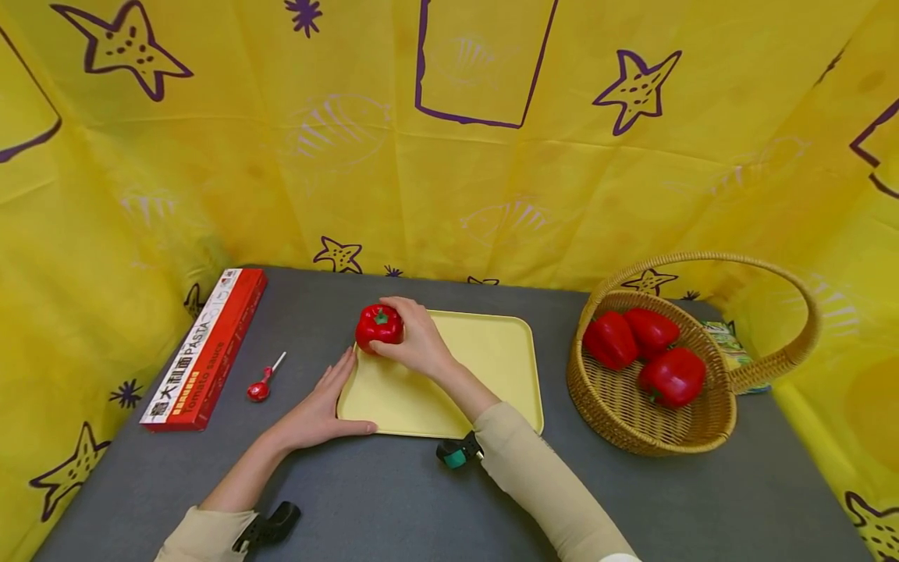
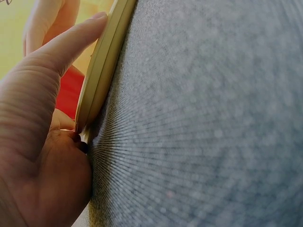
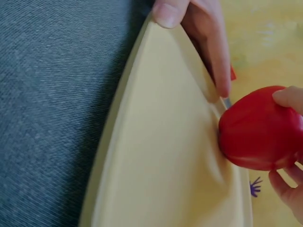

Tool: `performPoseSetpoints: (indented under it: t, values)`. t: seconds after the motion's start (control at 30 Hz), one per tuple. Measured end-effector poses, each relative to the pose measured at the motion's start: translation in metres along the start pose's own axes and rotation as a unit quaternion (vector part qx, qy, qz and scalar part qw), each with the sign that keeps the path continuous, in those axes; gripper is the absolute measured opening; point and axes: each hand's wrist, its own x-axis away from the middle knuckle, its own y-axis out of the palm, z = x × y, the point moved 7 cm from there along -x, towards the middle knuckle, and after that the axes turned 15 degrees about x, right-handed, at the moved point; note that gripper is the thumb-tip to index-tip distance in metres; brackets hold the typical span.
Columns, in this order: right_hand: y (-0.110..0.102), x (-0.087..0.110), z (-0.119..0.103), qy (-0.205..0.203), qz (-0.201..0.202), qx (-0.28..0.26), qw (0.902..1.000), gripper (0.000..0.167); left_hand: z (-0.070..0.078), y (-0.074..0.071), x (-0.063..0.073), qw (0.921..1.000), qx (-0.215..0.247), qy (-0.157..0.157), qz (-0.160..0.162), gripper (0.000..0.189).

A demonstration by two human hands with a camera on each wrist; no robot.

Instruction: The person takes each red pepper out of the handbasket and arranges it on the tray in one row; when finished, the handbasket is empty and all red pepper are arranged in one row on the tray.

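Note:
A red bell pepper point(image 1: 371, 326) with a green stem is at the back left corner of the pale yellow tray point(image 1: 485, 367). My right hand point(image 1: 420, 343) grips it from the right, thumb at the near side and fingers over the far side. In the right wrist view the pepper point(image 3: 255, 135) appears close over the tray's rim. My left hand point(image 1: 319, 410) rests against the tray's front left corner, with fingers stretched along the left edge and thumb at the front edge. The left wrist view has that thumb point(image 2: 71, 45) touching the rim.
To the right, a wicker basket point(image 1: 649, 442) with a tall handle holds three red peppers point(image 1: 673, 378). Behind it lies a green patterned packet point(image 1: 726, 343). A red lollipop point(image 1: 258, 390) and a long pasta box point(image 1: 211, 351) lie at the left. Yellow cloth point(image 1: 393, 179) surrounds the grey table point(image 1: 393, 499).

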Motion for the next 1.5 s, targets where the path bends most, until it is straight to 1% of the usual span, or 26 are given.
performPoseSetpoints:
  t: [0.23,0.33,0.57,0.9,1.07,1.27,1.4,1.5]
  values:
    - [0.005,0.002,0.0,0.006,-0.004,-0.009,0.9999,0.084,0.002,0.0,-0.001,1.0,0.001,0.005,-0.001,0.121]
    - [0.007,0.003,0.001,0.008,-0.008,-0.01,0.9999,0.088,0.002,0.0,-0.001,1.0,0.003,0.006,0.0,0.121]
    - [0.009,0.005,0.005,0.026,-0.016,-0.009,0.9995,0.09,0.002,0.0,-0.001,1.0,0.0,0.003,-0.002,0.12]
    - [0.006,0.009,0.008,0.032,-0.014,-0.015,0.9993,0.093,0.002,0.001,-0.001,1.0,0.003,0.001,-0.003,0.12]
    - [0.001,0.013,0.007,0.034,-0.005,-0.03,0.999,0.091,0.002,0.001,0.0,1.0,0.002,0.0,-0.002,0.12]
    - [-0.003,0.019,0.012,0.053,0.006,-0.068,0.9962,0.085,0.002,0.001,0.0,1.0,0.003,-0.005,-0.002,0.119]
    - [-0.005,0.022,0.016,0.061,0.025,-0.097,0.9931,0.078,0.002,0.001,0.0,1.0,0.003,-0.006,-0.002,0.119]
    - [-0.008,0.024,0.018,0.061,0.043,-0.102,0.992,0.071,0.002,0.001,0.0,1.0,0.003,-0.005,-0.001,0.119]
